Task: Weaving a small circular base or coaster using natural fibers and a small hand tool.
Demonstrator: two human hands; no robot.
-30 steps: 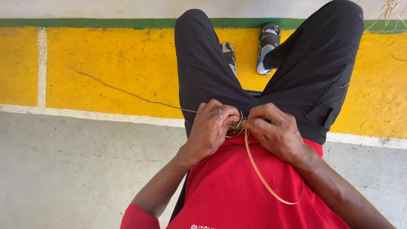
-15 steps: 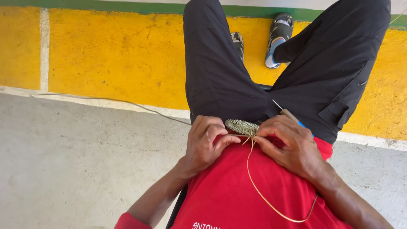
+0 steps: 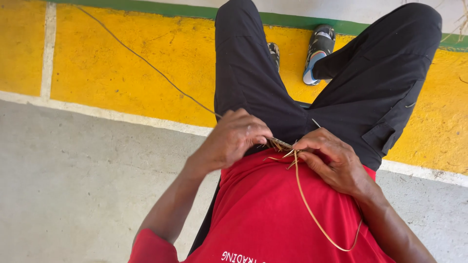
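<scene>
My left hand [image 3: 233, 139] and my right hand [image 3: 333, 158] meet over my lap and both pinch a small woven braid [image 3: 282, 144] of dry straw-coloured fibre. A long tan strand [image 3: 312, 214] hangs from the braid and loops down across my red shirt [image 3: 273, 214]. A thin strand [image 3: 146, 63] runs from my left hand up and to the left across the floor. The braid is mostly hidden by my fingers.
I sit with legs in black trousers [image 3: 370, 87] stretched out, sandals [image 3: 318, 51] on my feet. The floor under me is grey concrete [image 3: 73, 185], then a yellow painted band [image 3: 122, 68] with a green stripe [image 3: 292, 20] beyond.
The view has tilted, and the thin strand now runs steeply up to the left. My hands have closed more tightly over the braid, hiding most of it.
</scene>
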